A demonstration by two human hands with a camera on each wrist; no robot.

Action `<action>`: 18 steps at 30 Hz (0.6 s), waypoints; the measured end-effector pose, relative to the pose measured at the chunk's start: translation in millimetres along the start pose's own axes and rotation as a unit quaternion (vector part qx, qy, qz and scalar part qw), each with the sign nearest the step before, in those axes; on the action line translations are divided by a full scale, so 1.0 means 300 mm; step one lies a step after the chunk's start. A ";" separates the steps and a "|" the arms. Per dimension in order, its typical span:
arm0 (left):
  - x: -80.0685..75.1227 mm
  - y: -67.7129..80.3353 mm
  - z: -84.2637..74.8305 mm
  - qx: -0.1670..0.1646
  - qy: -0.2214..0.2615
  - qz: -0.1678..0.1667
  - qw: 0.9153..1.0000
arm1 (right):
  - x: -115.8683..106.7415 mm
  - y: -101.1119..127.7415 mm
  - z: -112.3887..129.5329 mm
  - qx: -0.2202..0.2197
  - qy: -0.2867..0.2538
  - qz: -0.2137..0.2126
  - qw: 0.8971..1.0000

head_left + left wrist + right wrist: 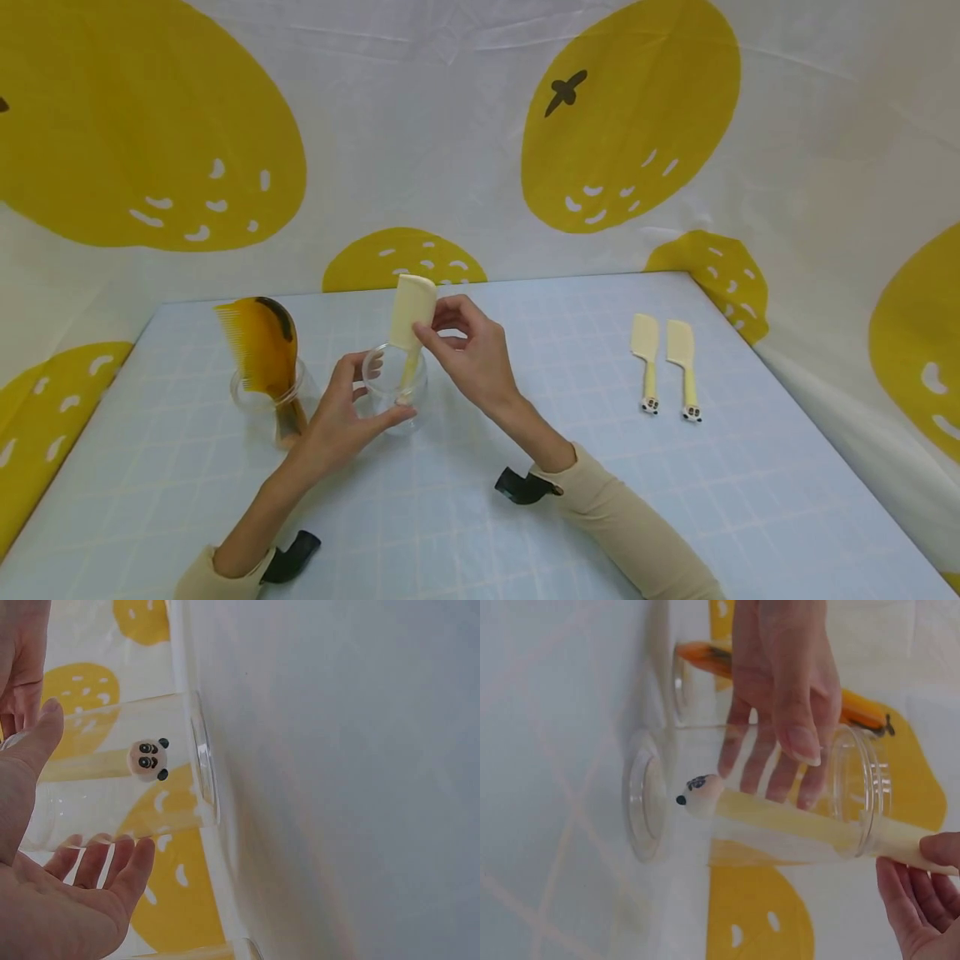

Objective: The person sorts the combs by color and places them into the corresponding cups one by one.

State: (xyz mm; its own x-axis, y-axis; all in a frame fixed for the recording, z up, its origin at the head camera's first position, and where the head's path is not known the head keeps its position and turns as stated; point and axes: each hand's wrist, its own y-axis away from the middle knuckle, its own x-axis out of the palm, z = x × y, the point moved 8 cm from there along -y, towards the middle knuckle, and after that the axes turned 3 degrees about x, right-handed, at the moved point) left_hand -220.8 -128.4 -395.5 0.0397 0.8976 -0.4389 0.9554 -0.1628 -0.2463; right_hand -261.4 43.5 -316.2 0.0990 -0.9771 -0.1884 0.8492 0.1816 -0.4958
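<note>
My right hand [474, 350] pinches the broad, flat cream head of a spatula [412, 310]. The spatula's yellow handle runs down inside a clear jar [780, 847], and its panda-face tip [148, 760] is close to the bottom. Around the jar's side are the thumb and fingers of my left hand [341, 421], thumb at the near side and fingers at the far side. The jar stands upright on the table. In the right wrist view, the handle leans at a slant through the jar's mouth.
An amber toothed comb [258, 342] with dark brown patches stands in a second clear jar [243, 398] at the left. Two more cream spatulas [644, 337] with panda-tipped handles lie side by side at the right on the pale blue checked tabletop [600, 517]. A fruit-print curtain [420, 125] hangs behind.
</note>
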 end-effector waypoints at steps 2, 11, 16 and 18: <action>0.001 -0.001 -0.004 0.007 -0.001 -0.002 1.000 | 0.001 0.002 -0.003 0.002 0.007 0.002 1.000; 0.003 -0.005 0.002 -0.007 -0.008 0.001 1.000 | 0.012 0.004 -0.017 0.015 0.024 0.017 0.999; 0.000 -0.004 0.001 0.001 -0.006 0.000 1.000 | 0.027 0.007 -0.021 0.013 0.038 0.031 0.999; -0.001 -0.004 0.000 0.004 -0.006 -0.001 1.000 | 0.029 0.008 -0.023 0.012 0.043 0.032 0.998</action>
State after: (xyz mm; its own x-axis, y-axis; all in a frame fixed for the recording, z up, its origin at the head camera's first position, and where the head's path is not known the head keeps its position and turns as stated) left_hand -221.9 -128.4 -395.0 0.0348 0.8933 -0.4482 0.9533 -0.1643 -0.2534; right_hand -261.9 36.3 -324.9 0.1091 -0.9501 -0.2922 0.8550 0.2396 -0.4600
